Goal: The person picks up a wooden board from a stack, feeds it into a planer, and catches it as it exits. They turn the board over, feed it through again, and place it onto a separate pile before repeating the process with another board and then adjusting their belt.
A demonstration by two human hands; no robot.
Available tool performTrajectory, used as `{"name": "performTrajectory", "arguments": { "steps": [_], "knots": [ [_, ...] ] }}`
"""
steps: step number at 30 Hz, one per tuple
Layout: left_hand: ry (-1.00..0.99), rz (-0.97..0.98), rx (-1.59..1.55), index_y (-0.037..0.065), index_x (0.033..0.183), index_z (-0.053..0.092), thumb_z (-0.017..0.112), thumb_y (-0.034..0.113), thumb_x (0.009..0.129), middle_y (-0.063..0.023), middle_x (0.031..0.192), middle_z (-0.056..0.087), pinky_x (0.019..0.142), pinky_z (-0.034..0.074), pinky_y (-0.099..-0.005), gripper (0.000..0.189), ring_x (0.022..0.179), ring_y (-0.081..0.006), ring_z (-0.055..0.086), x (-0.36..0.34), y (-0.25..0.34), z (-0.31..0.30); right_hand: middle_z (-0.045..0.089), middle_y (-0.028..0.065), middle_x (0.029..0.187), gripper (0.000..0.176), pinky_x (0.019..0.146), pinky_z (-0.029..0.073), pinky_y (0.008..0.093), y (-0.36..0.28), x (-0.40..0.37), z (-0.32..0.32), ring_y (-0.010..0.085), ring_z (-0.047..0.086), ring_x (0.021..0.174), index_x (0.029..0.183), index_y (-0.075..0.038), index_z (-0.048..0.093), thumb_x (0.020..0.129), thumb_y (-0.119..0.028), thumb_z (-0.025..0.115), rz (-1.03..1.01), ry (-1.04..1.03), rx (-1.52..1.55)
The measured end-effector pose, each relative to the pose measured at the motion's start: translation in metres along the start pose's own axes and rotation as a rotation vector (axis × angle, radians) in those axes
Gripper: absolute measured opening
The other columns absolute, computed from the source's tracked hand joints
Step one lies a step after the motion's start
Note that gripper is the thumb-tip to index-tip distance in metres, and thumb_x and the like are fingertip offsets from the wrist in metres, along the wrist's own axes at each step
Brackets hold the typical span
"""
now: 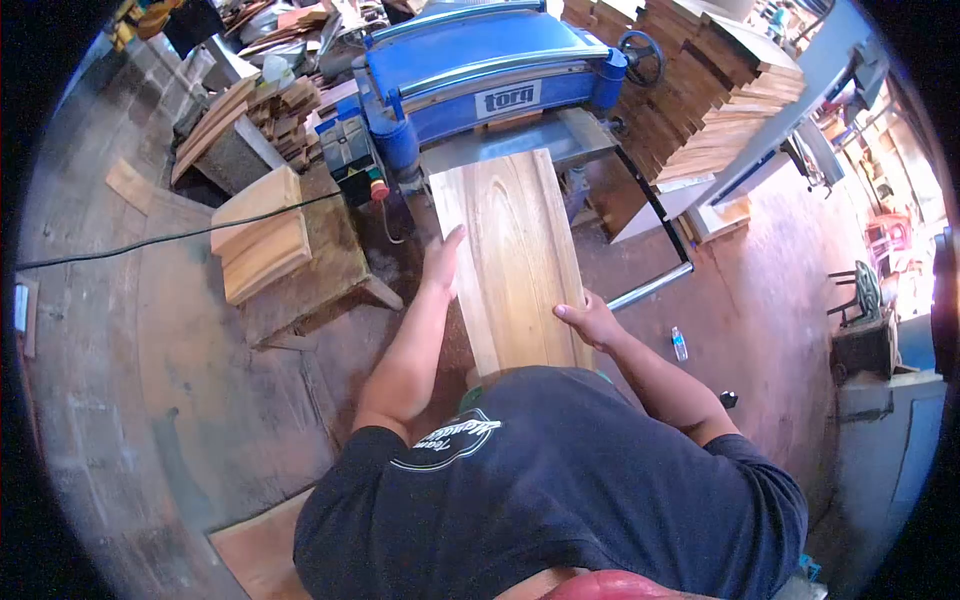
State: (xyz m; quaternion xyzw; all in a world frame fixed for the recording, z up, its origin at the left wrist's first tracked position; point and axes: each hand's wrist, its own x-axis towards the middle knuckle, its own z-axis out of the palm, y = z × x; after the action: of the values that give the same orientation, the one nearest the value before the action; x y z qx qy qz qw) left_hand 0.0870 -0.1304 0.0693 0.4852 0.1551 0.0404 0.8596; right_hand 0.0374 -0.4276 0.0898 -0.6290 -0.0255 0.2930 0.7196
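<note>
Shirt (560, 470) hides board (510, 250) end, planer (490, 70) beyond

left hand (443, 262) + right hand (588, 322) clasp plank (510, 250) sides; planer (490, 60) ahead

1. One wide pale wooden board (510, 250).
2. Two bare grips of the person: one left grip (442, 262) and one right grip (590, 322).
3. One blue metal planing machine (480, 60) carrying one white label, one black round handwheel (641, 57) and one red knob (379, 190).
4. One small stack of short pale curved-edged boards (262, 240) on one low brown surface (335, 265); its layers lie too close together to count.
5. One thin black cable (150, 240).
6. One small clear plastic bottle (679, 344) on the floor.
7. Tall piles of narrow wooden slats (720, 90), too many to count.
</note>
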Motion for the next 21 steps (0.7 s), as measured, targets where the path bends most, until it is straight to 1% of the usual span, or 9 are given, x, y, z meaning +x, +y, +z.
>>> {"name": "performTrajectory", "arguments": {
  "steps": [4, 6, 10, 11, 13, 14, 15, 17, 21],
  "knots": [
    [-0.112, -0.01, -0.082, -0.001, 0.126, 0.05, 0.056, 0.025, 0.093, -0.0111, 0.119, 0.059, 0.092, 0.047, -0.037, 0.042, 0.108, -0.0222, 0.058, 0.003, 0.056, 0.014, 0.06, 0.0116, 0.115, 0.06, 0.093, 0.045, 0.0361, -0.039, 0.0, 0.002, 0.0192, 0.057, 0.105, 0.124, 0.003, 0.049, 0.076, -0.021, 0.077, -0.034, 0.029, -0.221],
    [-0.084, 0.127, -0.089, 0.001, 0.128, 0.047, 0.055, 0.037, 0.094, -0.0106, 0.123, 0.057, 0.093, 0.047, -0.0377, 0.051, 0.111, -0.023, 0.057, -0.002, 0.103, 0.035, 0.063, 0.0125, 0.111, 0.059, 0.091, 0.046, 0.0356, -0.07, -0.002, 0.007, 0.0186, 0.059, 0.103, 0.12, 0.001, 0.052, 0.073, -0.021, 0.079, -0.297, 0.072, -0.471],
    [0.136, 0.468, -0.272, 0.003, 0.131, 0.046, 0.048, 0.054, 0.093, -0.0106, 0.128, 0.054, 0.093, 0.047, -0.0391, 0.063, 0.113, -0.0244, 0.056, 0.013, 0.144, 0.075, 0.067, 0.0174, 0.102, 0.051, 0.084, 0.051, 0.0346, -0.131, -0.013, 0.014, 0.0254, 0.066, 0.095, 0.114, -0.002, 0.056, 0.071, -0.016, 0.079, -0.385, 0.196, -0.731],
    [0.145, 0.515, -0.388, 0.002, 0.125, 0.049, 0.046, 0.054, 0.093, -0.0134, 0.12, 0.057, 0.092, 0.047, -0.0405, 0.061, 0.11, -0.0268, 0.057, 0.024, 0.141, 0.073, 0.067, 0.0174, 0.102, 0.051, 0.084, 0.051, 0.0346, -0.137, -0.009, 0.008, 0.0254, 0.066, 0.095, 0.114, -0.002, 0.056, 0.071, -0.016, 0.079, -0.397, 0.174, -0.718],
    [-1.093, 0.734, -0.446, 0.004, 0.123, 0.049, 0.049, 0.041, 0.095, -0.0157, 0.117, 0.057, 0.098, 0.043, -0.0447, 0.047, 0.113, -0.0312, 0.054, 0.078, 0.139, 0.053, 0.066, 0.017, 0.106, 0.054, 0.084, 0.052, 0.0368, -0.145, -0.002, -0.012, 0.031, 0.066, 0.098, 0.114, -0.005, 0.058, 0.064, -0.009, 0.078, -0.888, 0.171, -0.863],
    [-0.906, 0.694, -0.419, 0.003, 0.116, 0.052, 0.051, 0.032, 0.095, -0.0156, 0.106, 0.059, 0.093, 0.045, -0.0452, 0.035, 0.103, -0.0302, 0.056, 0.066, 0.142, 0.062, 0.066, 0.0161, 0.109, 0.058, 0.086, 0.052, 0.0394, -0.154, 0.003, -0.022, 0.0328, 0.065, 0.1, 0.114, -0.008, 0.06, 0.059, -0.005, 0.075, -1.1, 0.166, -0.951],
    [-1.007, 0.729, -0.398, 0.004, 0.114, 0.053, 0.05, 0.027, 0.095, -0.0131, 0.103, 0.059, 0.092, 0.043, -0.0436, 0.03, 0.098, -0.0279, 0.055, 0.092, 0.142, 0.064, 0.064, 0.015, 0.115, 0.059, 0.087, 0.052, 0.0399, -0.164, 0.005, -0.031, 0.0306, 0.064, 0.105, 0.117, -0.011, 0.06, 0.059, -0.002, 0.072, -1.192, 0.12, -1.026],
    [-1.151, 0.828, -0.48, 0.005, 0.113, 0.054, 0.049, 0.025, 0.096, -0.0112, 0.101, 0.059, 0.092, 0.041, -0.0423, 0.027, 0.097, -0.0257, 0.053, 0.13, 0.126, 0.085, 0.062, 0.0139, 0.12, 0.059, 0.089, 0.052, 0.0408, -0.163, 0.015, -0.055, 0.03, 0.061, 0.11, 0.118, -0.013, 0.061, 0.061, 0.001, 0.07, -1.267, 0.098, -1.14],
    [-1.155, 0.801, -0.499, 0.005, 0.111, 0.052, 0.05, 0.031, 0.095, -0.0127, 0.098, 0.059, 0.089, 0.041, -0.042, 0.03, 0.094, -0.028, 0.054, 0.149, 0.097, 0.108, 0.06, 0.0126, 0.123, 0.059, 0.09, 0.051, 0.0401, -0.161, 0.037, -0.107, 0.0292, 0.06, 0.112, 0.119, -0.014, 0.061, 0.062, 0.0, 0.07, -1.249, 0.049, -1.08]
  ]
}}
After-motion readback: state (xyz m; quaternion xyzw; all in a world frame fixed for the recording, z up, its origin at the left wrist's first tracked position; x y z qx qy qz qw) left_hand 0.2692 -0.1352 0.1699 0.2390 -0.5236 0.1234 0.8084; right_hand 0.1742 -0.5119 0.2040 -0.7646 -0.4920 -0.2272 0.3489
